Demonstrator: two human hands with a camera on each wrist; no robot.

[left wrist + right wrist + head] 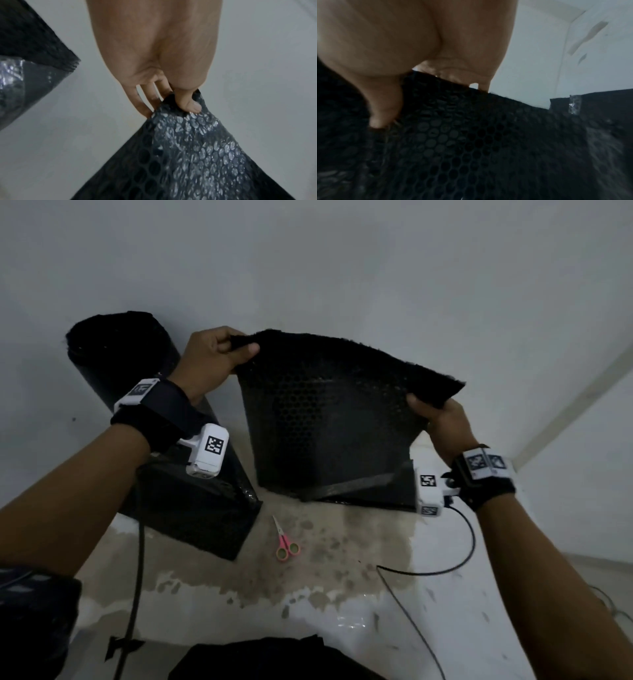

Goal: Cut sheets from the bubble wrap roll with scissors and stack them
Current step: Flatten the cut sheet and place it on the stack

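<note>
A cut sheet of black bubble wrap (329, 412) hangs in the air in front of me, held by its top corners. My left hand (219, 354) pinches the upper left corner (181, 119) between thumb and fingers. My right hand (435, 416) grips the upper right corner, with the thumb lying on the sheet (471, 135). The black bubble wrap roll (120, 350) lies at the left, its loose end (191, 508) spread on the floor. Pink-handled scissors (285, 539) lie on the floor below the sheet. Flat black sheets (370, 491) lie under the hanging sheet's lower edge.
The floor is white with a worn, stained patch (308, 570) in the middle. Black cables (455, 553) trail from both wrists across it. A wall (565, 405) runs along the right. Dark cloth (260, 659) lies at the bottom edge.
</note>
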